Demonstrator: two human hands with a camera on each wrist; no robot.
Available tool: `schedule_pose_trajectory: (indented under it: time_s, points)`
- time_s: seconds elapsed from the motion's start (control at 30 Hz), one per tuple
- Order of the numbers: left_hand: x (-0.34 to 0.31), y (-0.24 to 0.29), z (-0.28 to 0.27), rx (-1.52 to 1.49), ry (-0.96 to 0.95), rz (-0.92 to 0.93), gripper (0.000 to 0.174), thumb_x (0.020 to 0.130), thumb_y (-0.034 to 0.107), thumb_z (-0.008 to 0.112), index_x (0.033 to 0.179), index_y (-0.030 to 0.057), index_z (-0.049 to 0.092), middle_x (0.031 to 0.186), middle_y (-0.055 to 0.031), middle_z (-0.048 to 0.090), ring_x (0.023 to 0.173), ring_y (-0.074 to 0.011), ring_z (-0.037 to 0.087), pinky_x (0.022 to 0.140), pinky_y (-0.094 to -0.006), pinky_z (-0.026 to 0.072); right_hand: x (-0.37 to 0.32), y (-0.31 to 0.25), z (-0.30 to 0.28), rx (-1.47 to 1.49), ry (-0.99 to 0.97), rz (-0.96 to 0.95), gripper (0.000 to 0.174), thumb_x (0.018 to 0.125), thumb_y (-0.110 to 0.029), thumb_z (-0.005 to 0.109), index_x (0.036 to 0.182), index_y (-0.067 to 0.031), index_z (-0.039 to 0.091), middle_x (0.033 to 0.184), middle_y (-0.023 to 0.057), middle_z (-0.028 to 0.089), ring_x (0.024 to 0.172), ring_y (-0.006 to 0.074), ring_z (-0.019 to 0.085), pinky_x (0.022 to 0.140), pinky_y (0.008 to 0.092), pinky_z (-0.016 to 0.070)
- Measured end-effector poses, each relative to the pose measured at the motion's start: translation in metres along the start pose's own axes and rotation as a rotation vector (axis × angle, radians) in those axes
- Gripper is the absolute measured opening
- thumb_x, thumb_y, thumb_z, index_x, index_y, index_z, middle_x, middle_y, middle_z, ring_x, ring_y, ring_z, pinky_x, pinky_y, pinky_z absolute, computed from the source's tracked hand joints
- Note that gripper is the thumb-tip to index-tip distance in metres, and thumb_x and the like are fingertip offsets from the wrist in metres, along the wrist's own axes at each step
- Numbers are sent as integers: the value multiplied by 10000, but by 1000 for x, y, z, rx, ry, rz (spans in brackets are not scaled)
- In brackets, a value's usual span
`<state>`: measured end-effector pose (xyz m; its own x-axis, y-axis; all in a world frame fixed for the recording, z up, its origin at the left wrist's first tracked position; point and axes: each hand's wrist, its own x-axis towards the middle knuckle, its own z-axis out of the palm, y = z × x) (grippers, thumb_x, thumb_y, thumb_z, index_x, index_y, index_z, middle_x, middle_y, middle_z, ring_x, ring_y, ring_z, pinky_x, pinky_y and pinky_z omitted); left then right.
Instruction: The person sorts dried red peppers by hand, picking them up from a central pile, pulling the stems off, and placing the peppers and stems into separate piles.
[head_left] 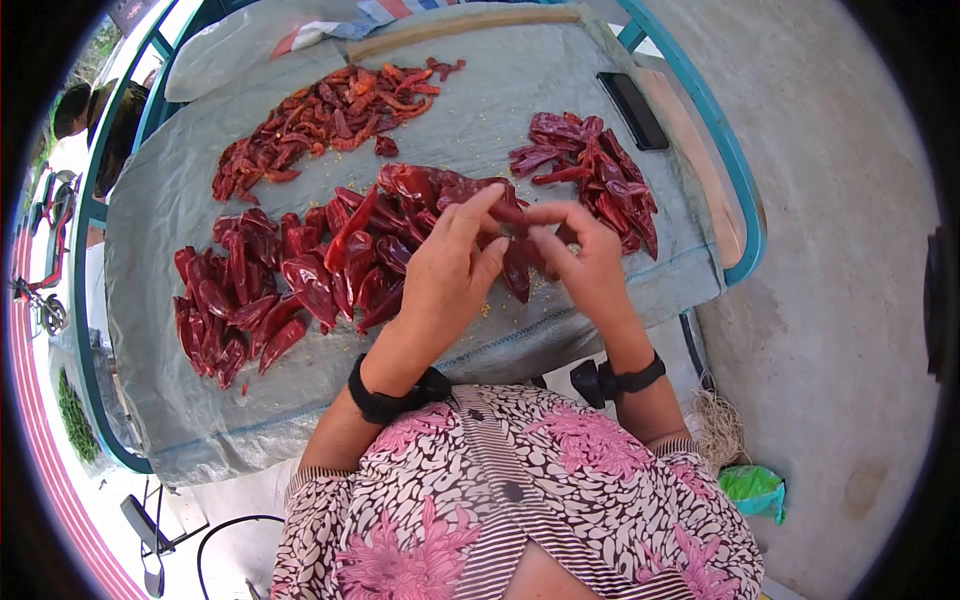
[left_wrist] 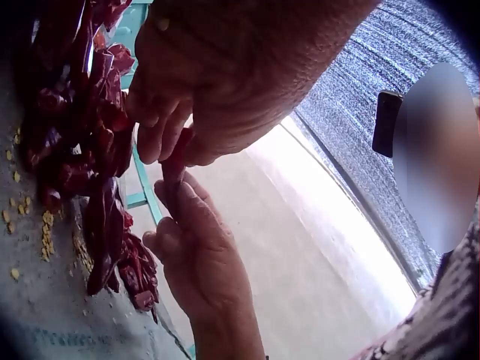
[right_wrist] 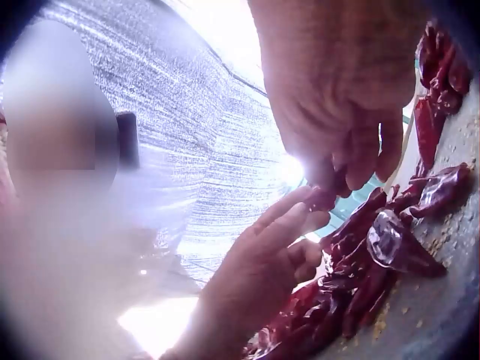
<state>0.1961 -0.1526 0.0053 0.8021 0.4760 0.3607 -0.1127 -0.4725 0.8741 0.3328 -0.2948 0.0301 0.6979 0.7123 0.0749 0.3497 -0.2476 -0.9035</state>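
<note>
Over the front of the cloth-covered table, both hands pinch one dark red dried chili pepper (head_left: 510, 214) between them. My left hand (head_left: 447, 262) grips one end with thumb and fingers. From the other side, my right hand (head_left: 590, 262) holds the opposite end between thumb and curled fingers. The left wrist view shows the pepper (left_wrist: 174, 169) stretched between the two sets of fingertips, partly covered by them. Below and left of the hands lies a wide heap of glossy whole dried chilies (head_left: 310, 280). Another whole chili (head_left: 516, 275) lies just under the fingers.
Smaller, shrivelled chilies (head_left: 335, 115) form a pile at the back left. A third chili pile (head_left: 600, 180) sits at the right, near a black phone (head_left: 633, 110). Loose yellow seeds (left_wrist: 46, 236) dot the grey woven sheet (head_left: 480, 80). A teal metal frame (head_left: 715, 120) edges the table.
</note>
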Motion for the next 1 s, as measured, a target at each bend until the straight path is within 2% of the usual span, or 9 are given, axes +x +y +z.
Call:
schedule_pose_trajectory:
  time_s: [0.13, 0.23, 0.33, 0.43, 0.63, 0.73, 0.83, 0.93, 1.0]
  points:
    - [1, 7, 1, -44, 94, -62, 575, 915, -67, 676, 1457, 65, 537, 1095, -75, 622, 738, -127, 587, 694, -277, 513, 32, 6, -2, 90, 93, 1, 274, 949, -99, 686, 1222, -72, 681, 1069, 43, 735, 767, 150, 692, 713, 326, 561]
    - [2, 5, -2, 19, 46, -21, 512, 919, -61, 662, 1409, 61, 573, 1116, -84, 618, 761, -142, 604, 707, -285, 522, 54, 33, -11, -700, 192, -394, 341, 921, -74, 660, 1259, -119, 660, 1170, 69, 696, 822, 282, 728, 714, 419, 575]
    - [1, 4, -3, 47, -8, -1, 453, 932, -37, 650, 1371, 62, 597, 1112, -99, 609, 781, -171, 615, 714, -297, 521, 60, 52, -20, -851, 36, -280, 334, 893, -67, 634, 1214, -154, 668, 1215, 83, 650, 866, 373, 703, 720, 485, 567]
    - [2, 7, -5, 62, -21, 3, 446, 931, -39, 649, 1363, 63, 602, 1098, -106, 603, 795, -186, 616, 716, -308, 517, 60, 60, -20, -918, -44, -315, 294, 895, -70, 618, 1169, -164, 668, 1157, 79, 658, 852, 365, 704, 715, 491, 563]
    - [2, 5, -4, 51, -14, 1, 447, 927, -44, 649, 1359, 59, 604, 1095, -105, 603, 795, -193, 611, 715, -314, 515, 61, 38, -24, -868, 29, -277, 263, 898, -94, 665, 1159, -133, 664, 1105, 91, 671, 844, 346, 709, 730, 462, 567]
    - [2, 2, -2, 31, -2, 6, 443, 925, -49, 648, 1354, 54, 607, 1102, -103, 605, 795, -194, 611, 715, -311, 517, 67, 23, -22, -530, 103, -408, 286, 922, -111, 674, 1206, -103, 656, 1153, 125, 678, 926, 337, 711, 786, 435, 568]
    - [2, 5, -3, 41, -15, -11, 441, 923, -54, 649, 1348, 57, 612, 1114, -100, 608, 797, -192, 612, 719, -308, 521, 64, -4, -15, -143, 19, -127, 306, 953, -104, 649, 1257, -76, 642, 1213, 156, 672, 1029, 337, 694, 838, 427, 560]
    - [2, 2, -3, 60, -1, 8, 436, 923, -48, 649, 1344, 61, 617, 1118, -102, 606, 800, -196, 618, 727, -314, 526, 84, 38, -14, -492, 104, -400, 330, 955, -57, 593, 1281, -81, 638, 1256, 158, 664, 1060, 360, 687, 854, 445, 562]
    - [1, 2, -3, 70, -8, 0, 428, 926, -38, 647, 1341, 65, 619, 1119, -106, 605, 806, -201, 625, 733, -320, 529, 90, 55, -6, -607, 103, -413, 334, 953, -44, 563, 1274, -100, 641, 1250, 149, 664, 1026, 375, 694, 837, 463, 565]
